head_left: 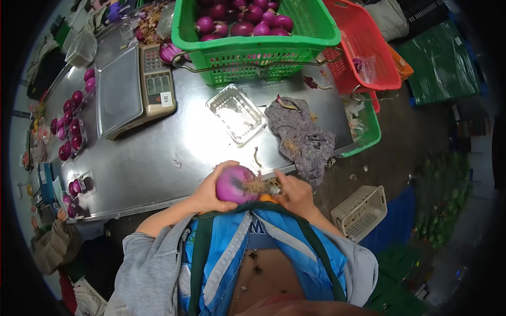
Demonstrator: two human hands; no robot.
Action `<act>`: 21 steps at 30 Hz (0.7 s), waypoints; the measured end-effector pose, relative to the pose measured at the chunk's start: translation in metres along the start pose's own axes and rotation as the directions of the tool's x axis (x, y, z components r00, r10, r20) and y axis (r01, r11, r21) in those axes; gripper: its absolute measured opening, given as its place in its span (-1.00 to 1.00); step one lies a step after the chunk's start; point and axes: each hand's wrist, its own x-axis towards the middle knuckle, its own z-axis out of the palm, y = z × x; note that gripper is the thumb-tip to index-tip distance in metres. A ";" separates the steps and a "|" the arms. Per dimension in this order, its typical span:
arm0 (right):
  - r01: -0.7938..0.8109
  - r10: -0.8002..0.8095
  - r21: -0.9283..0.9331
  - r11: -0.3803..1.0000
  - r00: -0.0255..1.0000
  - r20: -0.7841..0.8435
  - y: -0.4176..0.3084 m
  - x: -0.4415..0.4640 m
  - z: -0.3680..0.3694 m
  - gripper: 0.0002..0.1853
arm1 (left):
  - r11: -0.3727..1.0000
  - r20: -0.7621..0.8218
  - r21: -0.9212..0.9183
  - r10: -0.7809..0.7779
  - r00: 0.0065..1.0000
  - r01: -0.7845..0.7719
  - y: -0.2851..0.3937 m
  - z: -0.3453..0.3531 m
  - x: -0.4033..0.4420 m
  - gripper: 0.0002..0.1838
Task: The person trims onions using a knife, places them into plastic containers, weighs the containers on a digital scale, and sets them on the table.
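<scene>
A large red onion point(235, 185) rests in my left hand point(212, 194), whose fingers and thumb wrap round its left side. Its dry, stringy roots point(255, 185) point right, towards my right hand point(295, 194). That hand is curled with the thumb raised, closed round a small shiny tool point(273, 186) beside the roots; its exact kind is unclear. Just beyond the hands, a clear plastic tray point(236, 115) lies on the steel table point(195, 158). A grey cloth point(303, 134) hangs partly over the table's edge on the right.
A green crate point(253, 55) full of red onions stands at the back, with a red crate point(369, 47) to its right. On the left are a scale point(139, 87) and several packs of onions point(71, 124). A beige basket point(361, 210) sits on the floor at right; another person point(55, 242) is at lower left.
</scene>
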 end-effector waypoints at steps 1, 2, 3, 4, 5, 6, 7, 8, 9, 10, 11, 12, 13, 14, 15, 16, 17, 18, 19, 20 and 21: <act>-0.221 0.221 -0.012 0.975 0.975 -0.037 0.018 -0.010 -0.004 -0.51 | 1.000 0.018 0.019 0.022 1.000 -0.023 0.002 -0.001 -0.001 -0.03; -0.432 0.430 -0.008 0.902 0.900 -0.071 0.037 -0.021 -0.007 -0.56 | 0.998 0.037 0.047 0.049 0.998 -0.050 0.007 -0.005 0.002 -0.03; -0.736 0.747 0.134 0.664 0.660 -0.073 0.048 -0.025 -0.018 -0.61 | 0.997 0.053 0.055 0.059 0.997 -0.061 0.010 -0.006 0.007 -0.03; -0.748 0.775 0.251 0.614 0.632 -0.012 0.039 -0.028 -0.026 -0.64 | 0.998 0.036 0.009 0.062 0.997 -0.062 0.012 -0.004 0.014 -0.03; -0.554 0.612 0.319 0.769 0.782 -0.119 0.033 -0.033 -0.020 -0.61 | 0.998 0.021 -0.036 0.050 0.999 -0.049 0.014 -0.002 0.018 -0.03; -0.498 0.566 0.362 0.788 0.818 -0.106 0.014 -0.024 -0.024 -0.58 | 0.997 -0.002 0.014 0.072 0.997 -0.072 0.016 0.000 0.025 -0.02; -0.434 0.512 0.402 0.806 0.852 -0.107 -0.003 -0.011 -0.032 -0.55 | 0.995 -0.004 0.050 0.083 0.997 -0.083 0.021 0.002 0.031 0.00; -0.339 0.398 0.341 0.877 0.910 -0.117 -0.007 -0.009 -0.032 -0.49 | 0.995 -0.024 0.023 0.093 0.995 -0.093 0.020 0.005 0.036 0.01; -0.240 0.284 0.300 0.923 0.952 -0.112 -0.012 -0.001 -0.037 -0.44 | 0.995 -0.046 -0.005 0.099 0.994 -0.100 0.018 0.007 0.039 0.01; -0.162 0.198 0.250 0.955 0.972 -0.127 -0.019 0.006 -0.038 -0.42 | 0.995 -0.036 0.002 0.099 0.994 -0.099 0.017 0.009 0.040 0.01; -0.082 0.112 0.202 0.976 0.984 -0.138 -0.023 0.012 -0.036 -0.39 | 0.996 -0.045 -0.025 0.087 0.995 -0.089 0.017 0.011 0.041 0.02; -0.088 0.120 0.208 0.974 0.982 -0.146 -0.025 0.015 -0.032 -0.39 | 0.996 -0.054 -0.052 0.074 0.996 -0.077 0.017 0.011 0.041 0.03; -0.074 0.103 0.210 0.975 0.986 -0.132 -0.027 0.017 -0.029 -0.38 | 0.996 -0.048 -0.047 0.069 0.996 -0.071 0.016 0.011 0.040 0.03; -0.057 0.083 0.212 0.976 0.990 -0.115 -0.027 0.018 -0.027 -0.36 | 0.997 -0.045 -0.039 0.069 0.997 -0.071 0.015 0.011 0.039 0.03; -0.061 0.088 0.216 0.974 0.990 -0.114 -0.027 0.018 -0.027 -0.36 | 0.997 -0.045 -0.034 0.068 0.997 -0.069 0.014 0.011 0.037 0.03; -0.069 0.094 0.210 0.975 0.989 -0.111 -0.027 0.019 -0.027 -0.36 | 0.997 -0.047 -0.035 0.061 0.997 -0.063 0.014 0.011 0.035 0.03; -0.076 0.100 0.205 0.976 0.989 -0.106 -0.028 0.020 -0.027 -0.36 | 0.997 -0.042 -0.056 0.058 0.997 -0.061 0.016 0.012 0.034 0.02; -0.077 0.101 0.211 0.974 0.990 -0.102 -0.028 0.020 -0.026 -0.36 | 0.995 -0.037 -0.077 0.056 0.998 -0.059 0.017 0.012 0.032 0.02; -0.064 0.085 0.214 0.975 0.992 -0.089 -0.028 0.020 -0.025 -0.36 | 0.995 -0.041 -0.080 0.053 0.998 -0.056 0.017 0.011 0.032 0.02; -0.052 0.070 0.217 0.975 0.994 -0.078 -0.027 0.019 -0.024 -0.37 | 0.996 -0.030 -0.060 0.057 0.998 -0.059 0.017 0.011 0.033 0.02; -0.055 0.072 0.217 0.975 0.995 -0.074 -0.027 0.019 -0.025 -0.37 | 0.997 -0.018 -0.042 0.061 0.998 -0.061 0.016 0.011 0.033 0.01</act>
